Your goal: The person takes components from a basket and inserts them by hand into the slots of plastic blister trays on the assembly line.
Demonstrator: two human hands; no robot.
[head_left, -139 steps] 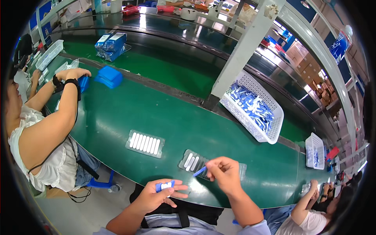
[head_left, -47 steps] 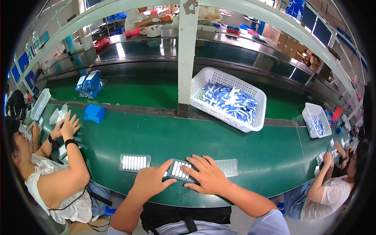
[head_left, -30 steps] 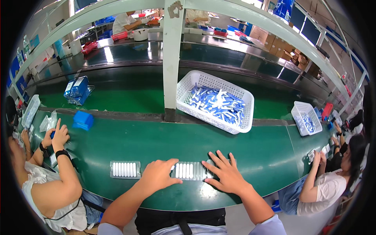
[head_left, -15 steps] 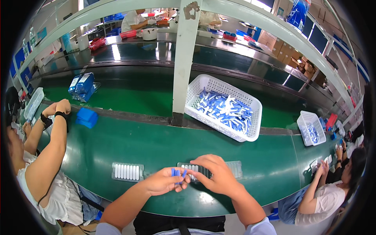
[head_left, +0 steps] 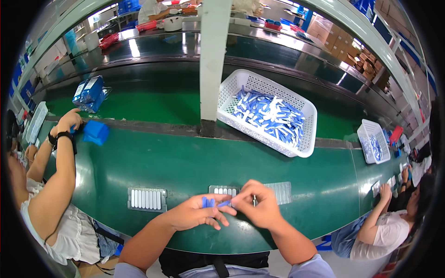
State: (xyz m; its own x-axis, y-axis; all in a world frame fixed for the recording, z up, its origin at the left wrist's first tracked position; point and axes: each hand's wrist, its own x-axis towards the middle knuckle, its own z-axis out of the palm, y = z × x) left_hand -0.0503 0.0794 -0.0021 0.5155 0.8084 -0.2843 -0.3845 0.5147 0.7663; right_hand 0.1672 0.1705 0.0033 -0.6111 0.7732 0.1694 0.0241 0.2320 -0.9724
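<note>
My left hand (head_left: 197, 214) holds a small bunch of blue stick-shaped parts (head_left: 207, 202) over the green belt. My right hand (head_left: 257, 207) pinches one blue-and-white part (head_left: 225, 203) right beside them, above a clear blister tray (head_left: 225, 190) that is partly filled with white parts. The tray's right half (head_left: 280, 191) shows past my right hand. A second, full tray (head_left: 147, 199) lies to the left on the belt.
A white basket (head_left: 266, 111) of blue and white parts stands behind a white post (head_left: 213, 60). A smaller basket (head_left: 372, 141) is at the right. A person on the left reaches a blue box (head_left: 96, 132); another person sits at the right.
My hands went from lying flat on the tray to holding blue parts above it. The view swung a little. The left person's arm moved to the blue box.
</note>
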